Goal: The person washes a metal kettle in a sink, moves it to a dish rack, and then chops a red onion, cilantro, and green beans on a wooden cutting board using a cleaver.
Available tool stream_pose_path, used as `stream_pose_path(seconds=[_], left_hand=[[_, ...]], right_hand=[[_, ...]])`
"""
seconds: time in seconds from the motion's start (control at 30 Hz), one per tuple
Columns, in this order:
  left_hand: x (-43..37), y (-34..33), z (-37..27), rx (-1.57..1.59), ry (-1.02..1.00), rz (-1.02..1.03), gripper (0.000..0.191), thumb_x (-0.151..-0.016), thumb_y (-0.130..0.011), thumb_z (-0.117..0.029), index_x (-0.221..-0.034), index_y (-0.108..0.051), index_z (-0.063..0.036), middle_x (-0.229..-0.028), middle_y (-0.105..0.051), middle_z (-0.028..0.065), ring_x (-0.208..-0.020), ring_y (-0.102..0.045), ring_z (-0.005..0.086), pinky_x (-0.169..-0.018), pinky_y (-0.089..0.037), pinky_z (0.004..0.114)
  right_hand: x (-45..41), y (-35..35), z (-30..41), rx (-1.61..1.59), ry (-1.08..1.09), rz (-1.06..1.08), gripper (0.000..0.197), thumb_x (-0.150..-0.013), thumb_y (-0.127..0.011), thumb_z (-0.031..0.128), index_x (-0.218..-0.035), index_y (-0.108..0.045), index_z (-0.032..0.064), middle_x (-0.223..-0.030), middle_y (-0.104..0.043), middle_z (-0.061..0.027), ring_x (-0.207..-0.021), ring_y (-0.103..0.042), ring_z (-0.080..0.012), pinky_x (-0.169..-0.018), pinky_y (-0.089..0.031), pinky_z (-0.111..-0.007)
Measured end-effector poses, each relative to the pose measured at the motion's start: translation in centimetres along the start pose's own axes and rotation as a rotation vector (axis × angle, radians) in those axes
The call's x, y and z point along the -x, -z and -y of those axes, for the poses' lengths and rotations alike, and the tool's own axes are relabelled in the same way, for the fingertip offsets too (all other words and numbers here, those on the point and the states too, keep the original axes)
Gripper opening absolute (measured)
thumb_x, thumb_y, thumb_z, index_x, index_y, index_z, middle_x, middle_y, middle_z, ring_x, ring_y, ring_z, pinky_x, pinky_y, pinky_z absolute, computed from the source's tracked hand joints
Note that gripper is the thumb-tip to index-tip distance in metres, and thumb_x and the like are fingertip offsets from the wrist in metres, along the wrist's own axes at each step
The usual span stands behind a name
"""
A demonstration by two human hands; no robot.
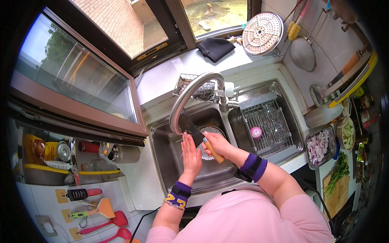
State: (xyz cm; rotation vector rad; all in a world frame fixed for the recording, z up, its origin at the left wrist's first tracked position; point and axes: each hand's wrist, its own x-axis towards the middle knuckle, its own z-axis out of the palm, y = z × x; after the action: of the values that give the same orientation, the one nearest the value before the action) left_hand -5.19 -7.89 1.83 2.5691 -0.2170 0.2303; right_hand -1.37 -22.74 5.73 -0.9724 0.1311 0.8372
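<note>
My right hand (216,145) is closed around the wooden handle of a kitchen knife (192,127), whose broad dark blade points up and left over the left basin of a steel double sink (170,170). Flat beside the blade, with fingers extended, is my left hand (191,155), its fingertips under the spout of the curved faucet (182,100). Whether its fingers touch the blade I cannot tell. Beneath the hands, a perforated round metal plate (209,156) lies in the basin, partly hidden.
The right basin holds a grey dish rack (267,155) with glassware and a pink-and-white onion (256,133). At the right stand a container of sliced onions (317,147) and a cutting board (335,194) with greens. An open window sash (82,82) juts in at the left.
</note>
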Motion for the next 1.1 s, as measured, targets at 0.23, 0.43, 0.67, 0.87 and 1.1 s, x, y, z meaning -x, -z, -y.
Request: stream_pose_path(seconds=[0.23,0.43,0.67,0.87,1.1], left_hand=[[3.0,1.0,3.7,-0.025,0.159,-0.201,0.036,-0.085,-0.042,-0.015,-0.118,-0.043,0.0004,-0.133,-0.027,0.0187,-0.123,-0.025,0.0326,-0.101,-0.019,0.041],[-0.5,3.7,-1.1,0.031,-0.165,-0.139,0.032,-0.081,-0.047,-0.01,-0.111,-0.051,-0.0012,-0.12,-0.046,0.014,-0.113,-0.042,0.0294,-0.097,-0.029,0.04],[-3.0,0.2,-0.8,0.045,-0.27,0.208,0.045,-0.083,-0.039,-0.02,-0.123,-0.038,-0.0008,-0.13,-0.036,0.0139,-0.121,-0.032,0.0291,-0.101,-0.023,0.042],[-4.4,1.3,2.2,-0.331,-0.12,0.206,0.045,-0.086,-0.036,-0.024,-0.124,-0.037,-0.0015,-0.132,-0.032,0.0172,-0.123,-0.029,0.0292,-0.101,-0.024,0.039],[-1.8,0.1,6.8,0.668,0.702,-0.068,0.051,-0.088,-0.035,-0.043,-0.112,-0.046,0.0009,-0.109,-0.051,0.0141,-0.099,-0.048,0.0254,-0.087,-0.034,0.035]], right_hand=[[-0.5,0.4,0.0,0.814,0.545,0.034,0.044,-0.086,-0.044,0.028,-0.122,-0.036,0.0031,-0.072,-0.056,-0.0137,-0.052,-0.054,-0.0241,-0.047,-0.043,-0.036],[1.3,-1.1,0.6,1.498,0.424,-0.049,0.083,-0.075,-0.056,0.019,-0.135,0.001,0.0057,-0.067,-0.056,-0.0171,-0.059,-0.055,-0.034,-0.053,-0.043,-0.043],[1.7,0.0,0.0,1.693,0.473,-0.069,0.086,-0.069,-0.057,0.014,-0.135,-0.003,0.0061,-0.065,-0.057,-0.0165,-0.062,-0.057,-0.0311,-0.055,-0.046,-0.041],[3.1,1.5,0.6,1.616,0.452,-0.113,0.09,-0.069,-0.063,0.02,-0.136,-0.003,0.0096,-0.065,-0.056,-0.0148,-0.06,-0.056,-0.0329,-0.056,-0.046,-0.041],[1.6,1.8,0.1,1.601,0.464,-0.153,0.086,-0.07,-0.062,0.022,-0.135,-0.007,0.0087,-0.064,-0.056,-0.0148,-0.062,-0.057,-0.0328,-0.055,-0.045,-0.042]])
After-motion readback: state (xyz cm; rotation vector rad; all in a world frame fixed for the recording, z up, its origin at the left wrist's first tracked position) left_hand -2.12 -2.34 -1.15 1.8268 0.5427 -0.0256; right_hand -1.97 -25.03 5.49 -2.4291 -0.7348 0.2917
